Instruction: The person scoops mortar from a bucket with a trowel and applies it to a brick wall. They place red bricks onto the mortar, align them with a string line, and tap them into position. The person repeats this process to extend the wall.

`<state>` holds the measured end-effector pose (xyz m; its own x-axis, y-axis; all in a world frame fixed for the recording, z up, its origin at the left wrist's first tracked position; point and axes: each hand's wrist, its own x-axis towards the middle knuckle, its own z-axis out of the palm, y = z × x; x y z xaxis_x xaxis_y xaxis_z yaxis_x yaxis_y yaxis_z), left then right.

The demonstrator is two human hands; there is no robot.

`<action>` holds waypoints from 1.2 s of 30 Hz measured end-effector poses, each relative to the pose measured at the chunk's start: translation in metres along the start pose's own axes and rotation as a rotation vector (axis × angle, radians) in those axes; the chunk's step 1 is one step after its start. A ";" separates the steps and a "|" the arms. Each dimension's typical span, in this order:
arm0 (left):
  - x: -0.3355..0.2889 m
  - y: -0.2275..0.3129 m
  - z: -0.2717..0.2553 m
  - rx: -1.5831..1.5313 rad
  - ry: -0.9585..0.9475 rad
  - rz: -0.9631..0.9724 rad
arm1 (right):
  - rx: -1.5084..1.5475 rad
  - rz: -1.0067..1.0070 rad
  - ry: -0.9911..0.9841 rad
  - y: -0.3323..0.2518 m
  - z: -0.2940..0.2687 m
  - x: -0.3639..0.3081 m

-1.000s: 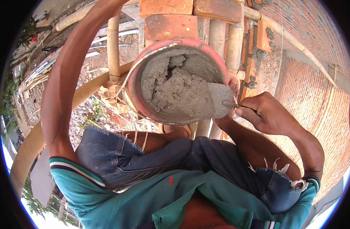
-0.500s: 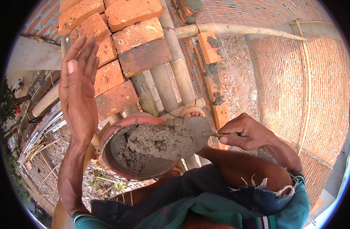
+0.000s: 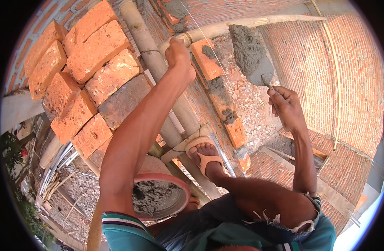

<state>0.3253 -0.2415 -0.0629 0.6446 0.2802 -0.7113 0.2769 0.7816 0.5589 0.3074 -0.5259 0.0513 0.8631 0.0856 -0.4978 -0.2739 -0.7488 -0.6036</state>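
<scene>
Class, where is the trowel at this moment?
In the head view, the trowel is at upper right, held in the right hand, right of the mortar-dabbed orange brick.

The mortar (image 3: 247, 47) on my trowel (image 3: 261, 75) is wet-looking, coarse and lumpy over dull grey metal. My bricks (image 3: 97, 52) are matt, rough, pitted clay; the poles (image 3: 142, 44), smooth bamboo. My bucket (image 3: 154, 167) looks like scuffed matt plastic, and my shorts (image 3: 204, 226) are frayed denim.
</scene>
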 end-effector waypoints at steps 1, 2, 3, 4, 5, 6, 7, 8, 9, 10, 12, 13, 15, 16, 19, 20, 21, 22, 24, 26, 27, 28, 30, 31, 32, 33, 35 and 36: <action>0.017 -0.007 0.006 -0.014 0.041 0.021 | 0.017 0.007 0.007 0.004 0.009 0.008; 0.031 -0.014 0.009 -0.023 0.088 0.032 | 0.033 -0.018 -0.004 0.007 0.020 0.017; 0.043 -0.022 0.011 0.026 0.016 0.067 | -0.053 -0.026 0.027 0.009 0.031 0.025; 0.053 -0.030 0.012 0.077 -0.047 0.081 | -0.155 -0.027 0.056 0.010 0.041 0.032; 0.061 -0.038 0.012 0.135 -0.094 0.061 | -0.165 -0.011 0.059 0.011 0.052 0.036; 0.067 -0.045 0.012 0.171 -0.145 0.124 | -0.206 -0.101 0.093 0.011 0.065 0.042; 0.072 -0.052 0.012 0.209 -0.187 0.157 | -0.259 -0.151 0.089 0.012 0.076 0.048; 0.075 -0.059 0.012 0.245 -0.231 0.187 | -0.319 -0.177 0.091 0.013 0.084 0.051; 0.078 -0.064 0.011 0.256 -0.266 0.197 | -0.352 -0.214 0.122 0.015 0.090 0.054; 0.081 -0.066 0.011 0.274 -0.274 0.219 | -0.385 -0.262 0.156 0.017 0.095 0.057; 0.086 -0.067 0.009 0.310 -0.282 0.248 | -0.400 -0.292 0.169 0.024 0.098 0.060; 0.088 -0.067 0.008 0.338 -0.293 0.282 | -0.379 -0.275 0.152 0.028 0.097 0.060; 0.095 -0.061 0.007 0.411 -0.306 0.259 | -0.343 -0.270 0.151 0.038 0.091 0.061; 0.099 -0.057 0.007 0.438 -0.305 0.248 | -0.328 -0.286 0.170 0.042 0.086 0.061; 0.113 -0.050 0.010 0.600 -0.314 0.319 | -0.243 -0.237 0.189 0.054 0.066 0.061; 0.117 -0.048 0.010 0.640 -0.350 0.323 | -0.207 -0.201 0.177 0.058 0.057 0.061; 0.121 -0.044 0.011 0.681 -0.387 0.326 | -0.183 -0.067 0.120 0.062 0.046 0.065; 0.124 -0.042 0.011 0.735 -0.421 0.329 | -0.089 -0.052 0.040 0.066 0.034 0.063; 0.130 -0.035 0.012 0.799 -0.503 0.369 | 0.036 0.144 -0.081 0.075 0.015 0.056; 0.132 -0.032 0.015 0.856 -0.599 0.356 | 0.052 0.234 -0.197 0.085 0.005 0.047; 0.133 -0.031 0.016 0.875 -0.652 0.323 | 0.052 0.300 -0.256 0.089 0.004 0.043; 0.132 -0.030 0.017 0.903 -0.690 0.299 | 0.033 0.306 -0.274 0.093 0.005 0.041; 0.129 -0.032 0.019 0.949 -0.694 0.312 | 0.016 0.307 -0.334 0.099 0.013 0.040; 0.128 -0.033 0.020 0.982 -0.701 0.343 | -0.011 0.307 -0.321 0.101 0.019 0.042; 0.127 -0.034 0.020 0.945 -0.697 0.337 | 0.005 0.284 -0.323 0.103 0.026 0.046; 0.127 -0.035 0.020 0.914 -0.704 0.345 | 0.020 0.261 -0.323 0.104 0.033 0.050; 0.127 -0.037 0.021 0.905 -0.717 0.359 | 0.067 0.216 -0.297 0.107 0.046 0.058; 0.128 -0.037 0.022 0.927 -0.722 0.367 | 0.073 0.190 -0.297 0.108 0.049 0.060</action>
<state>0.4136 -0.2469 -0.1654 0.9556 -0.2022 -0.2142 0.2079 -0.0523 0.9768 0.3091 -0.5688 -0.0745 0.6356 0.1447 -0.7584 -0.4568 -0.7214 -0.5205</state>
